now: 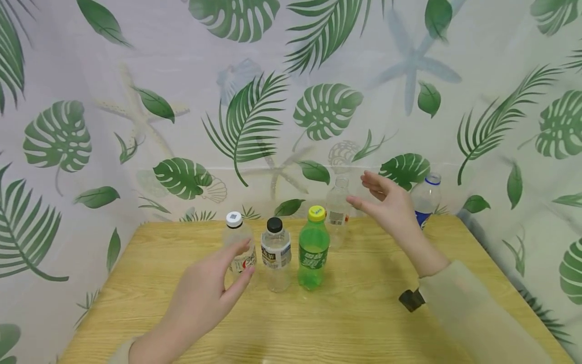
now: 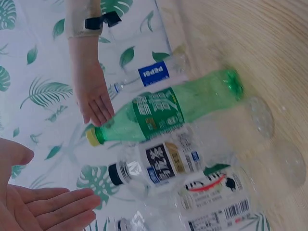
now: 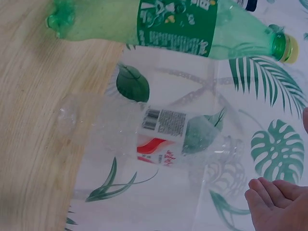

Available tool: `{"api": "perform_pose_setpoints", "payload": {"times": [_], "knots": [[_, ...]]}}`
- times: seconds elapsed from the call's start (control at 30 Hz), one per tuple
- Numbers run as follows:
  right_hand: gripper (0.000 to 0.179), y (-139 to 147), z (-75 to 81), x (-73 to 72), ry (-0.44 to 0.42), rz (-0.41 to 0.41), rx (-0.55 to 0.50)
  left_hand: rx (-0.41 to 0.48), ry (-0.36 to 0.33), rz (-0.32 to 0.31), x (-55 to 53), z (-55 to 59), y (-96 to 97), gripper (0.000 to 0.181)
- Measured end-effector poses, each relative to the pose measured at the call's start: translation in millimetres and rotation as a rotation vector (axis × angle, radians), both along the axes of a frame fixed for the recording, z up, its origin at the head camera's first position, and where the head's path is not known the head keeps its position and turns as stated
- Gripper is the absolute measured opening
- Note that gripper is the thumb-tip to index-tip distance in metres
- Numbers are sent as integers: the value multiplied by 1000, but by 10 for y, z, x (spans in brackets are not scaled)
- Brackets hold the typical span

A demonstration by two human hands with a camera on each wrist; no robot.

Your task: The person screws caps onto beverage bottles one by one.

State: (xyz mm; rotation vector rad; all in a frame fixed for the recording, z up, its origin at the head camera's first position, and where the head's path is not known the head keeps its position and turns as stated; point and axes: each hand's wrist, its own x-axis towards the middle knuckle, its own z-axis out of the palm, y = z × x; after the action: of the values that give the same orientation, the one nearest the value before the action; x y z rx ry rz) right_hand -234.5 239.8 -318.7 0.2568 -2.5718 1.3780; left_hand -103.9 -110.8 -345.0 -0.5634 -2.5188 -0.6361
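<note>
My left hand [image 1: 204, 288] is in front of the white-capped clear bottle [image 1: 238, 240], partly covering it, thumb and fingers spread apart with nothing between them. In the left wrist view its fingers show straight, apart from the bottles. My right hand [image 1: 393, 210] is raised between an uncapped clear bottle [image 1: 337, 220] and an uncapped Pepsi bottle [image 1: 426, 199], holding neither; it partly hides the Pepsi bottle. A black-capped clear bottle [image 1: 276, 253] and a green bottle [image 1: 313, 253] with a yellow cap stand upright between my hands.
All bottles stand on a wooden table [image 1: 354, 313]. Behind and beside it hangs a white sheet [image 1: 282, 45] with a leaf and starfish print. A small black device [image 1: 411, 300] sits at my right wrist.
</note>
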Motion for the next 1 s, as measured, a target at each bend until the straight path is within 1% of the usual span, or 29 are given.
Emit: {"api": "perform_pose_setpoints", "payload": {"times": [0.13,0.27,0.4,0.5,0.6,0.73,0.8,1.0], "knots": [[86,57,-60,-55,-3,-18,-35,-13,3,39,-18,-21,-97,43],[87,103,-127,-118,-38,-30,-41,-17,4,79,-20,-69,-170,38],[88,132,-210,-209,-72,-36,-38,-23,14,128,-39,-138,-240,29],[89,153,-305,-281,-103,-27,-37,-29,-8,167,-64,-193,-296,19],[92,151,-384,-352,-127,-16,-27,-43,-62,197,-126,-240,-373,19],[94,134,-490,-422,-154,-12,-9,-73,-148,224,-240,-344,-483,30],[94,129,-546,-453,-168,-12,6,-95,-200,241,-303,-410,-537,38],[94,99,-705,-519,-209,-10,-3,-152,-388,285,-471,-608,-674,53]]}}
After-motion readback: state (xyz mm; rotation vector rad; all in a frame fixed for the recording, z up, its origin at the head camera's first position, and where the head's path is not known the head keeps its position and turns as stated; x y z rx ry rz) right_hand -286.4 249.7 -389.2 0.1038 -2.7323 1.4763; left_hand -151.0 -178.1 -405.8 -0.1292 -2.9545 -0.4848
